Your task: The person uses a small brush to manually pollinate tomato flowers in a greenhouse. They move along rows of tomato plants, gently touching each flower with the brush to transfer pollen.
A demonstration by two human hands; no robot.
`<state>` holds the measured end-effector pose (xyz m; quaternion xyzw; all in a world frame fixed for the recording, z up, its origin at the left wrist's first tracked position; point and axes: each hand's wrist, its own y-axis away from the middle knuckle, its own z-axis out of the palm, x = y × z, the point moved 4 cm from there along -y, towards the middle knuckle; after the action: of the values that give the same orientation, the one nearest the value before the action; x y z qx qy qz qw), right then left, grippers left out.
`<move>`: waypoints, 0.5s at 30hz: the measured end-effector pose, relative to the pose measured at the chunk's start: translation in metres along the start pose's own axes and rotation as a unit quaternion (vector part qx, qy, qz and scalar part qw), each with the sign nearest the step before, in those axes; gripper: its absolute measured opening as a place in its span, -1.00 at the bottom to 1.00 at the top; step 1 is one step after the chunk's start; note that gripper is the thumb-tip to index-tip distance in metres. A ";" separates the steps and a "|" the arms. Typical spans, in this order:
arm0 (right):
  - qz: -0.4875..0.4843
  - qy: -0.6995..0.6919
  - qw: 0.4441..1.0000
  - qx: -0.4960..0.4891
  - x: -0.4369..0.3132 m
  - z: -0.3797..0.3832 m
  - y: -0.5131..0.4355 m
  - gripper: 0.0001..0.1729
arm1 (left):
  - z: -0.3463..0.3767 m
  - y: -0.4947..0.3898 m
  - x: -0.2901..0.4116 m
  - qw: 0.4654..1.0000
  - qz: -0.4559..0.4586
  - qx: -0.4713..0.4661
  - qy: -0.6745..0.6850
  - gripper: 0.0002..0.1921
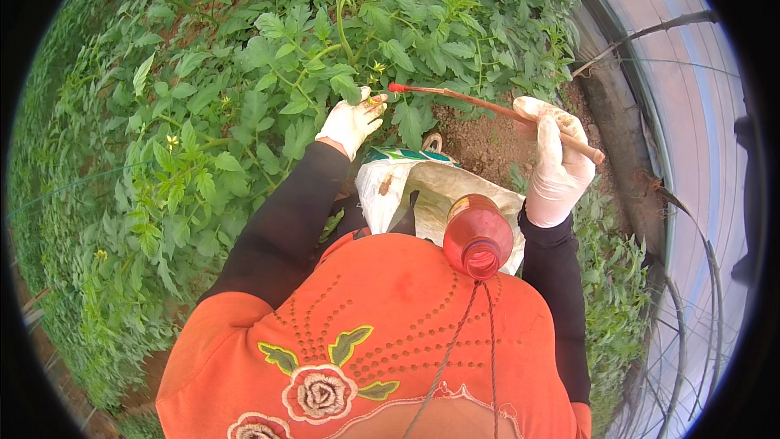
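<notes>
My right hand [557, 161], in a thin white glove, grips a slender wooden stick [487, 107]. The stick's red tip [397, 88] points left, a little apart from my left fingers. My left hand [353, 122], also gloved with stained fingertips, holds a yellow tomato flower [372, 101] between its fingers. Just above it, another yellow flower [378, 67] hangs on the tomato plant [304, 73]. A red-tinted plastic bottle [478, 235] without a cap hangs from a cord [454, 341] against my chest; how much it holds is hard to see.
Dense tomato plants [140, 207] fill the left and top. A white woven sack [451, 183] hangs at my waist, over brown soil [487, 140]. Along the right runs a plastic-film wall [688, 134] with bent rods [646, 39]. A thin green string [79, 186] crosses the leaves at left.
</notes>
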<state>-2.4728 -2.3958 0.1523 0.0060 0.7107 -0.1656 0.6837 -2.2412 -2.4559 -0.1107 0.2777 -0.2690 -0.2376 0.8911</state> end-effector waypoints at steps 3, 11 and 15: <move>0.006 0.005 0.999 -0.031 0.008 0.003 -0.004 -0.84 | 0.000 -0.001 0.000 1.000 0.001 0.016 -0.006 -0.73; 0.008 0.052 0.999 -0.013 -0.005 -0.011 -0.001 -0.83 | 0.007 0.003 0.000 1.000 0.006 0.020 -0.016 -0.76; -0.012 0.019 1.000 -0.001 -0.010 -0.011 -0.005 -0.83 | 0.010 0.000 0.000 1.000 0.001 0.003 -0.015 -0.78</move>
<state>-2.4843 -2.3953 0.1630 0.0005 0.7238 -0.1728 0.6680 -2.2471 -2.4600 -0.1039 0.2769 -0.2834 -0.2398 0.8863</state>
